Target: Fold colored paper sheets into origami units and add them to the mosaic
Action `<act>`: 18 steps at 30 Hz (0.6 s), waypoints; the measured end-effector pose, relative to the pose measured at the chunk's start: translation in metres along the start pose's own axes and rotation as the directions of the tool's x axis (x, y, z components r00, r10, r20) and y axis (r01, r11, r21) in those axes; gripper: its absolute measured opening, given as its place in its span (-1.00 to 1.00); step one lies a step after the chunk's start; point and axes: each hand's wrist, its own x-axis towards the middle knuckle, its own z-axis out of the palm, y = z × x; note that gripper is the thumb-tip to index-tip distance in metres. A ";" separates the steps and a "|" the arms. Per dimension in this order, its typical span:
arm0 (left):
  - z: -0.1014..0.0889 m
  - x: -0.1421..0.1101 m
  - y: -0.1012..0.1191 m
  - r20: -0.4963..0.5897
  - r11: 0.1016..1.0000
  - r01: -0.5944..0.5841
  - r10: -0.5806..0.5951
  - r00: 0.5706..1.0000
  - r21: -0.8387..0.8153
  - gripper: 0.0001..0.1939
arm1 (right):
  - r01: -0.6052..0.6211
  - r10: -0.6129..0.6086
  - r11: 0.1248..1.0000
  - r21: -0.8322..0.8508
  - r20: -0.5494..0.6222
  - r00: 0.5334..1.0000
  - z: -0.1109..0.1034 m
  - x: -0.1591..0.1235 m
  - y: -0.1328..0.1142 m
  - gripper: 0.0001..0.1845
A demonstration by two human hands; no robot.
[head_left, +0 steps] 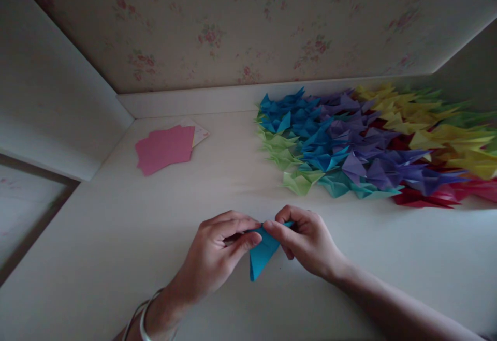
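Bare forearms [373, 294] are reaching in over a white table [97, 263]. Folded paper pieces [353, 144] are crowding its far right in blue, purple, yellow, green and red. The left hand [217, 253] and right hand [310, 237] are pinching nearly closed, thumbs against fingers. Pink sheets [165, 149] are lying fanned at far left. Between both hands, a blue folded paper [264, 248] is being gripped along its upper edge, its point facing the camera. Silvery bracelets [144, 312] are circling the left wrist.

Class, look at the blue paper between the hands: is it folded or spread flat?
Folded: the blue paper shows a narrow triangular shape with layered edges, pinched between both hands.
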 end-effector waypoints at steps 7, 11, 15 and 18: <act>-0.004 0.001 0.001 0.029 0.979 0.155 -0.152 0.988 -0.132 -0.88 | 0.113 -0.113 0.994 -0.012 -0.001 0.994 -0.001 0.001 0.002 -0.60; -0.002 0.000 -0.001 0.063 0.967 0.215 -0.208 0.976 -0.135 -0.82 | 0.127 -0.128 0.990 -0.065 -0.006 0.992 0.000 -0.001 0.003 -0.61; 0.002 -0.002 -0.006 -0.017 0.984 0.179 -0.179 0.984 0.006 -0.81 | 0.166 -0.162 0.984 -0.062 0.065 0.985 -0.001 -0.003 0.003 -0.63; 0.004 -0.003 -0.008 -0.083 0.986 0.115 -0.105 0.991 0.124 -0.82 | 0.167 -0.161 0.984 -0.063 0.092 0.983 -0.002 -0.002 0.003 -0.65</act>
